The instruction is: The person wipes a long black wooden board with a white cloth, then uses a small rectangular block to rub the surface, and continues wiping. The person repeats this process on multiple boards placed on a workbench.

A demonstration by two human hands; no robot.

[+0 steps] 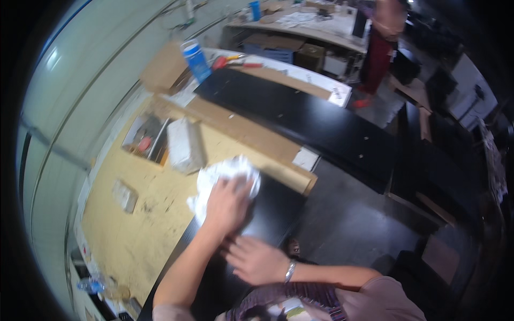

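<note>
My left hand presses a crumpled white cloth down at the far end of a glossy black board. Its fingers are bent over the cloth and partly blurred. Closer to my body, my right hand lies on the same board with its fingers stretched out and nothing in them. A silver band circles the right wrist. The board rests partly on a yellow-topped worktable and runs back toward me beneath both arms. Just past the cloth sits a whitish block.
Left of the block is a small open box with odds and ends. A smaller pale block lies nearby. Beyond, a long black panel spans the bench, beside a blue bottle and a cardboard box. Another person stands far right.
</note>
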